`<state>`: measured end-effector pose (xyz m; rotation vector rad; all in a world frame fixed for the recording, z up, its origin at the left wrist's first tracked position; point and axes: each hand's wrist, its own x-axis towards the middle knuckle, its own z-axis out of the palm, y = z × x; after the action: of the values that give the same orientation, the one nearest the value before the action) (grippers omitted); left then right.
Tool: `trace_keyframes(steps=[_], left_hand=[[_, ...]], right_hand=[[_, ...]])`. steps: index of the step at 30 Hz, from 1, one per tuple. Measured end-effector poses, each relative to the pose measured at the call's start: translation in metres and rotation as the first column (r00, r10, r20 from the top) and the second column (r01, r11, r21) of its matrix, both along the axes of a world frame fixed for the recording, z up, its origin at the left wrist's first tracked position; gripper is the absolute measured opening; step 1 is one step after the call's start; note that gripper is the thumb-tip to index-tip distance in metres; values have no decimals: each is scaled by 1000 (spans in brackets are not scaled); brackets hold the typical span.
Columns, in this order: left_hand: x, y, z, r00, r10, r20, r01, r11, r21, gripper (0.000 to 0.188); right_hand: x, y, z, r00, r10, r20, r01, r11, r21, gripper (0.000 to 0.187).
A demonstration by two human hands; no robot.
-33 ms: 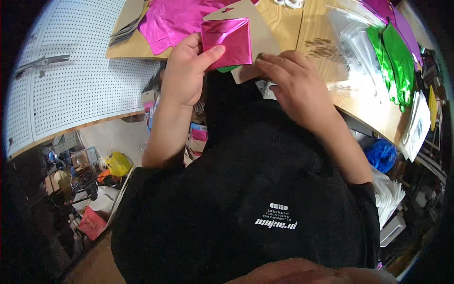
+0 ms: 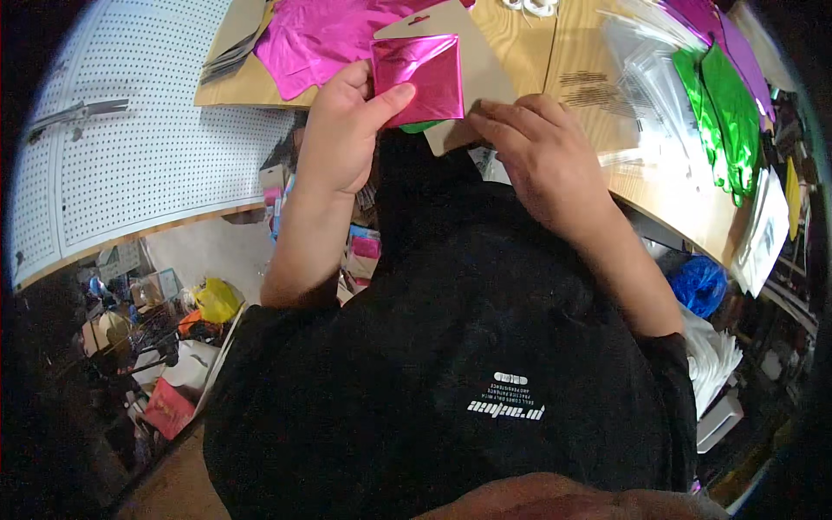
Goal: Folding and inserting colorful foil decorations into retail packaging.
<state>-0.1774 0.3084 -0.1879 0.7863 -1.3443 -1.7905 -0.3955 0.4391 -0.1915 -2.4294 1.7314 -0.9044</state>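
My left hand (image 2: pixel 351 121) is closed on a folded square of shiny pink foil (image 2: pixel 429 91), its thumb pressed flat on the front and its other fingers partly hidden behind. Behind the square lies a tan cardboard hang card (image 2: pixel 468 52) with a slot near its top edge. A bit of green foil (image 2: pixel 418 127) peeks out below the pink square. My right hand (image 2: pixel 550 147) has its bent fingers at the card's lower right edge, gripping it there. Its thumb is mostly hidden under the fingers.
Loose pink foil (image 2: pixel 312 43) spreads over the wooden table, beside stacked cards (image 2: pixel 230 61). Clear plastic sleeves (image 2: pixel 659 95) and green foil pieces (image 2: pixel 728 121) lie at right. A white perforated board (image 2: pixel 156 147) with scissors (image 2: pixel 82 115) is at left. A blue bundle (image 2: pixel 698 284) sits lower right.
The pink square and my left hand have shifted slightly to the right. My right thumb has tucked further under its fingers at the card's edge.
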Motion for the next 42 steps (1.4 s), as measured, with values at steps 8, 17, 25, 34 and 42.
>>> trace_keyframes(steps=[8,17,25,34,42], left_hand=[[-6,14,-9,992,-117,55,115,993,30,22],[-39,40,-5,969,-205,138,207,978,0,20],[-54,47,-4,977,-171,129,177,984,-38,16],[-68,57,-2,966,-218,136,228,971,-66,20],[-75,61,-1,971,-63,230,128,951,-282,19]], right_hand=[[-17,15,9,980,-171,100,184,972,-147,18],[-21,37,-3,318,-341,885,-1,933,360,17],[-12,27,-1,-80,-173,982,-1,985,174,34],[-26,31,5,166,-474,864,-58,870,489,14],[-27,34,4,144,-427,893,34,904,427,11]])
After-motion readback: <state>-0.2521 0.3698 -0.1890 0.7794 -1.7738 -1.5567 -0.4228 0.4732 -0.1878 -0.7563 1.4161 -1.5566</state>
